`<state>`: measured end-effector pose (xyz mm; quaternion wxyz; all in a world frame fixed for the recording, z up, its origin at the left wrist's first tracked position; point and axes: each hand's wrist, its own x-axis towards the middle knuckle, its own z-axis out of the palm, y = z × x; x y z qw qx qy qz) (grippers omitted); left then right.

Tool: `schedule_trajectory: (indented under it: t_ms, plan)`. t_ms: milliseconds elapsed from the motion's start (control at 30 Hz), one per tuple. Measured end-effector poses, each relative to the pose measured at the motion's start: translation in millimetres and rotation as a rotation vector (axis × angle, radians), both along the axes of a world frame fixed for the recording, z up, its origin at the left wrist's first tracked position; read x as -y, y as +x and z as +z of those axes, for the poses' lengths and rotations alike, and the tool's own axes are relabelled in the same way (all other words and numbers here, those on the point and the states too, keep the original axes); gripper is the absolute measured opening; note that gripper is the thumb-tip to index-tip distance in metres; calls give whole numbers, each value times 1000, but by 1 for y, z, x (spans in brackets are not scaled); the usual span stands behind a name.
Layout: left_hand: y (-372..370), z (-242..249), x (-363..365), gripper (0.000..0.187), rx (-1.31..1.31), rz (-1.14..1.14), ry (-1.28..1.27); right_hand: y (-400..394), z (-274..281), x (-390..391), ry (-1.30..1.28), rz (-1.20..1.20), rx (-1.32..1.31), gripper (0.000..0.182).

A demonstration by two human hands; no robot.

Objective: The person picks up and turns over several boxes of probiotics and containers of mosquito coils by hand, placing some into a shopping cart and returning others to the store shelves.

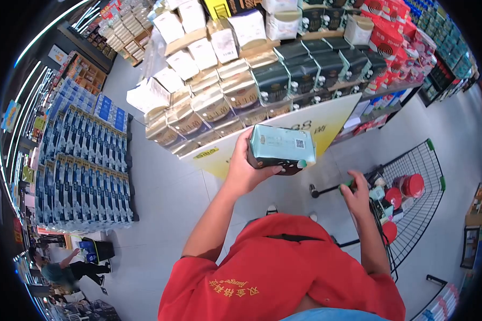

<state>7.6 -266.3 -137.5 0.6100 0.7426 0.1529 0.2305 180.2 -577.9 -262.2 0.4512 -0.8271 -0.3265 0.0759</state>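
Observation:
My left hand [243,172] grips a pack of tissues [281,142] with a teal end, a small printed code and a dark flowered side. The pack is held in front of the display, with my thumb on its dark side. On the right, my right hand [356,196] holds nothing, its thumb and fingers apart, beside the handle of a shopping cart [424,227]. Whether it touches the handle is hard to tell. Inside the cart lie several items, among them a red-lidded tub [412,185].
Ahead stands a display of stacked dark tissue packs [300,75] and beige packs [211,107], with a yellow-and-white sign board [337,120] along its front. Blue-and-white cartons [85,187] are piled at left. A person [64,273] stands at lower left near a dark bin [100,250].

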Motion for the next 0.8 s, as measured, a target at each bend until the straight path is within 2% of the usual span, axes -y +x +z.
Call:
schedule_trajectory:
  t_ms: [33, 133, 167, 267, 333, 400, 467, 533, 633, 800]
  plan:
    - [0, -8, 9, 96, -18, 2, -80, 4, 4, -5, -29, 28, -9, 54]
    - [3, -19, 29, 93, -31, -20, -114, 4, 23, -31, 99, 136, 71, 56]
    - [2, -30, 29, 93, -21, -50, 24, 2, 31, -38, 106, 173, 88, 57]
    - [4, -35, 41, 95, -2, -62, 25, -3, 34, -51, 65, 228, 66, 60]
    - [3, -43, 46, 95, -29, -64, 51, -4, 14, -53, 228, 311, -8, 66]
    - [3, -49, 51, 95, -48, -49, 87, -4, 11, -49, 251, 319, -93, 67]
    - [1, -53, 57, 94, -33, -66, -38, -3, 5, -47, 276, 337, -175, 69]
    - [1, -57, 61, 93, -48, -69, -41, 3, -2, -46, 445, 310, -411, 71]
    - [-2, -62, 67, 92, -58, -76, -46, 3, 0, -42, 567, 337, -538, 75]
    - [-1, -65, 77, 93, -11, -101, -8, 0, 3, -38, 550, 409, -536, 82]
